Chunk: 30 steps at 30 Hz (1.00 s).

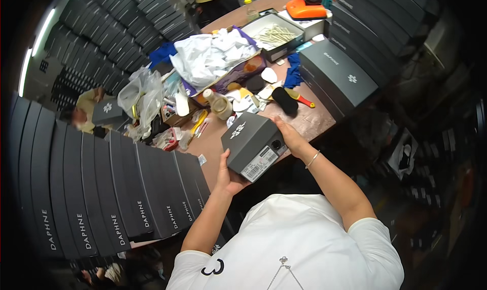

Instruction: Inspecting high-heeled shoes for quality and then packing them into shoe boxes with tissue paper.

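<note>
Shoebox (252, 145), dark grey and closed, sits at the counter's (314, 121) near edge, gripped by left hand (229, 177) and right hand (289, 136); clutter crowds the far side.

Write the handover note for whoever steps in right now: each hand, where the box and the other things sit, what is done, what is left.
Left hand: grips the near end of the closed dark grey shoe box, by the white end label.
Right hand: holds the box's far right side.
The box is lifted, tilted, above the near edge of the brown table.
Done: lid is on; a row of like boxes stands at the left.
Left: this box is not yet set down. White tissue paper, a tape roll and a black insole lie on the table beyond it.
</note>
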Each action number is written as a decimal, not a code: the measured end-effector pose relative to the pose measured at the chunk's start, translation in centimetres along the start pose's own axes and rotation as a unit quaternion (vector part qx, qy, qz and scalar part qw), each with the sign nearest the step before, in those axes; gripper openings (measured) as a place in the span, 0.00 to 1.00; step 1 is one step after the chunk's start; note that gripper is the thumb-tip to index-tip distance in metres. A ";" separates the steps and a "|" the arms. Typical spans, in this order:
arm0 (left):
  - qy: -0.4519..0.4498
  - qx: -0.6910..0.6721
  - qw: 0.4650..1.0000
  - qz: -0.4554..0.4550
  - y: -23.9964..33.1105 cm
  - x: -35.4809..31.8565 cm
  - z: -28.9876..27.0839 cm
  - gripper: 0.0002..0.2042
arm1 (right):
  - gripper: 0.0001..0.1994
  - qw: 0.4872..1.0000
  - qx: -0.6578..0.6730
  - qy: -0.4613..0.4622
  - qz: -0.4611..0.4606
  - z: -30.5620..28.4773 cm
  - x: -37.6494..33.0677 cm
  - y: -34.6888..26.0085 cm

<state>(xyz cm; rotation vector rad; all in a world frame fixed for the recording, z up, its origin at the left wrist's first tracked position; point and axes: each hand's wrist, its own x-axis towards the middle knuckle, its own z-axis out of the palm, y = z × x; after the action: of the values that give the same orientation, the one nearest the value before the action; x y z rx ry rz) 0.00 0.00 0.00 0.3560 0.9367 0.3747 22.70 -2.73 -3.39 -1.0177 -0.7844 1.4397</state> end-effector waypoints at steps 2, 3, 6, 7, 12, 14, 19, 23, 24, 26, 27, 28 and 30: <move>0.010 -0.028 1.000 -0.002 -2.4 0.5 1.1 0.41 | 0.33 1.000 -0.012 -0.011 0.007 -1.6 -1.4 -0.4; 0.014 -0.012 1.000 0.006 -0.5 0.1 0.6 0.41 | 0.33 1.000 -0.001 -0.005 -0.007 -0.5 -0.2 -0.1; 0.018 0.006 1.000 0.025 2.6 0.1 -0.9 0.41 | 0.33 1.000 0.013 0.013 -0.020 1.0 2.4 0.9; 0.019 -0.003 0.999 0.031 1.8 0.9 -1.3 0.41 | 0.33 1.000 0.010 0.017 -0.013 0.4 2.0 1.4; 0.160 0.164 0.955 0.190 -4.7 8.9 -6.5 0.34 | 0.31 0.994 -0.060 0.041 0.080 -4.5 1.8 5.1; 0.150 0.218 0.956 0.124 -5.8 10.9 -6.3 0.36 | 0.28 0.966 -0.197 0.098 0.137 -7.3 2.6 7.9; 0.080 0.025 0.996 0.037 -3.1 11.2 -6.9 0.29 | 0.21 0.952 -0.098 0.072 0.281 -8.7 4.8 3.2; 0.061 0.052 0.992 0.095 -2.3 8.2 -5.9 0.29 | 0.27 0.975 -0.029 0.060 0.212 -6.2 4.5 -0.2; 0.059 0.073 0.988 0.125 -2.0 7.2 -5.6 0.30 | 0.28 0.983 -0.020 0.068 0.171 -4.3 3.6 -1.1; 0.107 0.132 0.953 0.252 -1.9 6.6 -7.6 0.39 | 0.33 0.985 -0.002 0.108 0.134 -0.4 1.9 -0.4; 0.117 0.135 0.937 0.299 -0.9 5.7 -8.1 0.43 | 0.37 0.989 -0.037 0.083 0.120 2.1 1.4 0.4; 0.074 0.153 0.935 0.312 0.0 4.9 -9.5 0.44 | 0.41 0.964 -0.259 0.024 0.044 3.1 0.5 2.4; 0.034 0.195 0.927 0.318 1.0 3.5 -10.8 0.49 | 0.45 0.882 -0.408 -0.225 -0.073 5.1 1.1 4.5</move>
<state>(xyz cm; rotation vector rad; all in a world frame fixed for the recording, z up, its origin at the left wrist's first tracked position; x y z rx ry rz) -7.26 3.86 -7.90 1.0284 0.9472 0.7994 16.24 -1.77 -5.58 -1.2043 -1.8756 1.2258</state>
